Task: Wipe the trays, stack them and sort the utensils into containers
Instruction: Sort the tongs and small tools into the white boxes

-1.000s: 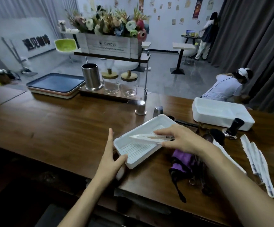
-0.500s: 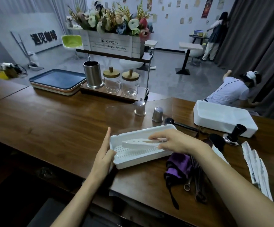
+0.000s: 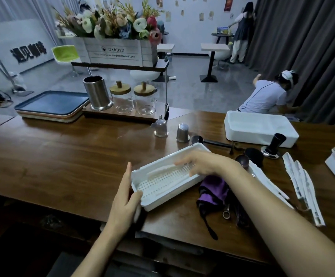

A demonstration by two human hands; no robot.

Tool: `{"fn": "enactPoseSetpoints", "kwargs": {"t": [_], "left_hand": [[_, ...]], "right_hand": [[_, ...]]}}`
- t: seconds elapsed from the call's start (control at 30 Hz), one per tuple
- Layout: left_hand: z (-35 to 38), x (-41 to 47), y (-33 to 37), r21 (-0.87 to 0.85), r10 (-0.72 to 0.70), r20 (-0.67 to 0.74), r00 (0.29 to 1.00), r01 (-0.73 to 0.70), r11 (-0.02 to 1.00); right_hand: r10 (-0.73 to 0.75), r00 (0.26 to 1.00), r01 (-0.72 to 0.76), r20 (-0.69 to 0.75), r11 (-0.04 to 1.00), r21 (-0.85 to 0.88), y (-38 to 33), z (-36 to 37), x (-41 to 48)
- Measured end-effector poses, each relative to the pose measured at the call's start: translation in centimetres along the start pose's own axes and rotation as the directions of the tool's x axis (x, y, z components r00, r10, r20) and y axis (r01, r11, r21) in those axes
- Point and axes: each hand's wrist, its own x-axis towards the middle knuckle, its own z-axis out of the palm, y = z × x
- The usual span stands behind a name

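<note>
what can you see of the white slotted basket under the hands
A shallow rectangular white basket, plastic by its look, with a floor of holes and slots. It sits angled on the wooden counter. The left hand lies flat against its near end, thumb on the rim. The blurred right hand is over its far half, by a long white packet lying inside.

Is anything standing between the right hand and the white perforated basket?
Nothing visible does. The right hand is directly over the white perforated basket, just above a long white utensil lying inside it.
</note>
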Motion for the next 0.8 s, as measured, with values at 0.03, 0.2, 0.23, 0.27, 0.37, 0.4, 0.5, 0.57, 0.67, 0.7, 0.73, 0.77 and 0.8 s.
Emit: {"fn": "enactPoseSetpoints", "kwargs": {"t": [0.03, 0.2, 0.23, 0.27, 0.37, 0.4, 0.5, 0.57, 0.67, 0.7, 0.73, 0.77, 0.8], "left_hand": [[0.0, -0.3, 0.0, 0.018, 0.015, 0.009, 1.000, -0.015, 1.000], [0.7, -1.9, 0.3, 0.087, 0.090, 0.023, 0.996, -0.092, 0.992], [0.9, -2.2, 0.5, 0.095, 0.097, 0.022, 0.995, -0.099, 0.991], [1.1, -2.4, 0.6, 0.102, 0.103, 0.018, 0.995, -0.104, 0.989], [1.6, -3.3, 0.6, 0.107, 0.107, 0.001, 0.994, -0.107, 0.988], [1.8, -3.6, 0.6, 0.101, 0.104, -0.002, 0.995, -0.103, 0.990], [2.5, -4.2, 0.6, 0.098, 0.080, -0.040, 0.996, -0.076, 0.992], [3.2, -4.7, 0.5, 0.085, 0.068, -0.072, 0.995, -0.062, 0.994], [4.7, -5.8, 0.3, 0.072, 0.050, -0.125, 0.991, -0.042, 0.997], [5.2, -6.2, 0.4, 0.076, 0.056, -0.140, 0.989, -0.046, 0.996], [5.8, -6.6, 0.6, 0.085, 0.067, -0.156, 0.985, -0.054, 0.995], [6.4, -6.8, 0.8, 0.093, 0.074, -0.174, 0.982, -0.058, 0.994], [7.0, -7.0, 1.1, 0.102, 0.075, -0.190, 0.979, -0.056, 0.993]], "right_hand": [[0.000, 0.998, 0.002, -0.067, 0.999, 0.033, -0.1, 0.2, -0.5], [0.096, 0.930, -0.052, -0.354, 0.990, 0.131, 0.5, 1.9, -3.2], [0.110, 0.914, -0.058, -0.390, 0.988, 0.144, 0.9, 2.2, -3.8], [0.118, 0.896, -0.051, -0.428, 0.985, 0.164, 1.4, 2.5, -4.5], [0.146, 0.845, -0.007, -0.514, 0.965, 0.263, 2.3, 3.1, -7.4], [0.165, 0.837, -0.001, -0.521, 0.954, 0.301, 2.5, 3.2, -8.6], [0.217, 0.812, -0.017, -0.542, 0.937, 0.350, 4.2, 3.7, -11.8], [0.239, 0.799, -0.029, -0.552, 0.932, 0.362, 6.0, 3.9, -14.0], [0.332, 0.770, -0.075, -0.545, 0.895, 0.440, 9.1, 4.4, -18.0], [0.368, 0.740, -0.105, -0.563, 0.890, 0.443, 10.3, 4.7, -19.3], [0.409, 0.700, -0.149, -0.585, 0.885, 0.441, 11.5, 4.8, -20.6], [0.458, 0.654, -0.200, -0.602, 0.872, 0.447, 12.6, 4.8, -21.8], [0.513, 0.607, -0.256, -0.607, 0.849, 0.462, 13.7, 4.8, -22.7]]}}
